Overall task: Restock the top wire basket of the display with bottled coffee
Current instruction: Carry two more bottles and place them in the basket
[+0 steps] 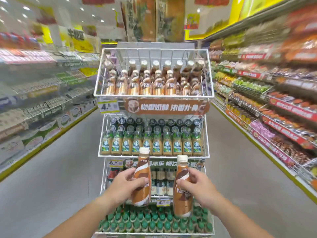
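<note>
The top wire basket (152,96) of the white display stands straight ahead, holding several brown bottled coffees (149,83) in rows, with empty space at its back. My left hand (126,183) grips one brown coffee bottle (142,176) with a cream cap, held upright. My right hand (197,183) grips a second coffee bottle (182,191), also upright. Both bottles are held low, in front of the third tier, well below the top basket.
Below the top basket hang a second basket of green-labelled bottles (152,143), a third tier (159,182) and a bottom basket of green-capped bottles (154,220). Stocked shelves line the aisle on the left (42,103) and right (267,103). Grey floor (51,177) runs along both sides.
</note>
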Motion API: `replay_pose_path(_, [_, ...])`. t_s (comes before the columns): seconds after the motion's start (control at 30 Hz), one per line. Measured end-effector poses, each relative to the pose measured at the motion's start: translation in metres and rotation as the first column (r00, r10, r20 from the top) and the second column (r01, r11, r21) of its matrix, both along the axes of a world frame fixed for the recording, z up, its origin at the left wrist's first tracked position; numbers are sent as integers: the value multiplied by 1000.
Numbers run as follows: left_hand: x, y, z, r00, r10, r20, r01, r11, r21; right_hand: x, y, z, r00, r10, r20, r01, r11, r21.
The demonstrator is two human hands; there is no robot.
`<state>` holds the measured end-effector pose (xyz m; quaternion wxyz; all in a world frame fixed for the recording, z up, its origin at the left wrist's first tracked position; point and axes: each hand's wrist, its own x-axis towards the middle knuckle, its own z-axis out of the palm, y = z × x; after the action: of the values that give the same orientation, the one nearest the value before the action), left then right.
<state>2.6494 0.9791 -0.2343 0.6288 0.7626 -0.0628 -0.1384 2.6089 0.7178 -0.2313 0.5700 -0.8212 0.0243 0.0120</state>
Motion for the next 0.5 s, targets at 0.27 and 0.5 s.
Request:
replay_pose_path(0.27, [45, 1, 192, 988, 8, 156, -13, 999, 31, 36, 15, 198, 988, -81, 131, 83, 996, -12])
replay_pose_path(0.5, [96, -39, 289, 958, 19, 284, -37, 998, 58, 91, -14, 286, 977, -89, 195, 100, 994, -47])
